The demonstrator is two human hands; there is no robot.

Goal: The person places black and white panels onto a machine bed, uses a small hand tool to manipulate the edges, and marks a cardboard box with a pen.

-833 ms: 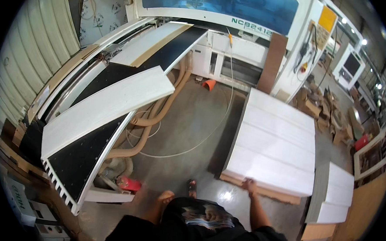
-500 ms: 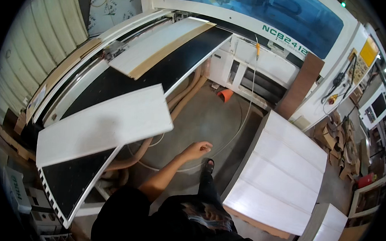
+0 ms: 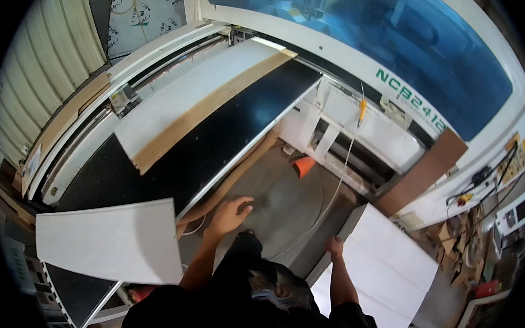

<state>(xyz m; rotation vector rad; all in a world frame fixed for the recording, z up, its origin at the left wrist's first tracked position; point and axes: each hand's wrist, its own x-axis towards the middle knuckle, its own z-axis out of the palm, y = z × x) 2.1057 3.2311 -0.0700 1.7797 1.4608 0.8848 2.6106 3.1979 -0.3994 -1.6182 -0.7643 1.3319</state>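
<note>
My left hand (image 3: 231,214) is raised over the floor beside the long black machine bed (image 3: 216,141). Its fingers are apart and nothing is in them. On my right, my right hand (image 3: 333,247) is at the left edge of a stack of white panels (image 3: 382,265). Its fingers are bent around that edge and partly hidden, and it seems to grip the top white panel. Another white panel (image 3: 107,236) lies across the near end of the bed. Farther up the bed rests a long white board (image 3: 189,89) with a tan strip (image 3: 212,111) along its side.
A white machine with a blue window (image 3: 364,44) spans the back. A brown board (image 3: 422,172) leans against it. An orange cone-shaped piece (image 3: 302,166) and a thin pale hose (image 3: 332,197) lie on the floor. Cardboard scraps (image 3: 460,240) are piled at right.
My left hand has moved left and opened out. My right hand has come into view at the stack's edge. The whole view has shifted, with the machine now larger.
</note>
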